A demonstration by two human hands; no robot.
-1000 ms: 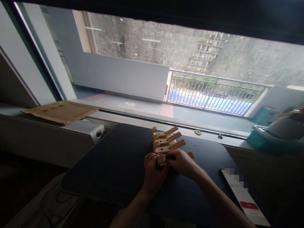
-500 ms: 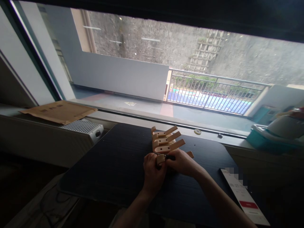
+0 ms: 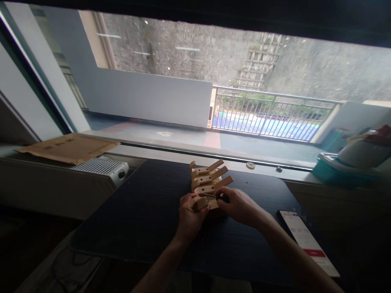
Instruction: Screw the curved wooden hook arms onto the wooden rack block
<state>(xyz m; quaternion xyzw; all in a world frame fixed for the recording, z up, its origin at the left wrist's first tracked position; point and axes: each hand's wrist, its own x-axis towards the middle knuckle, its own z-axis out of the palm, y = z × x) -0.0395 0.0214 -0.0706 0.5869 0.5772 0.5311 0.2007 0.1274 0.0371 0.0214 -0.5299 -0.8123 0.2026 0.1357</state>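
My left hand (image 3: 191, 213) is closed around a pale wooden hook (image 3: 202, 204), its blunt end facing me. In my right hand (image 3: 236, 202) is a thin metal tool (image 3: 210, 195) with a dark handle. Its narrow shaft points left across the top of the held hook, close to my left fingers; whether it touches the wood I cannot tell. Just beyond both hands, several similar wooden hooks (image 3: 210, 179) lie side by side, each with two dark holes and an upturned end. Part of the held hook is hidden by my fingers.
The dark table (image 3: 134, 219) stands against the window sill. A phone (image 3: 308, 242) lies at its right edge. On the sill are a roll of tape (image 3: 250, 165), a small dark object (image 3: 279, 169) and a teal container (image 3: 332, 171). A brown envelope (image 3: 70, 147) rests on the radiator (image 3: 104, 171).
My right hand has drawn slightly back from the left, so more of the tool's shaft shows. The held hook is tilted differently. The whole view has shifted a little.
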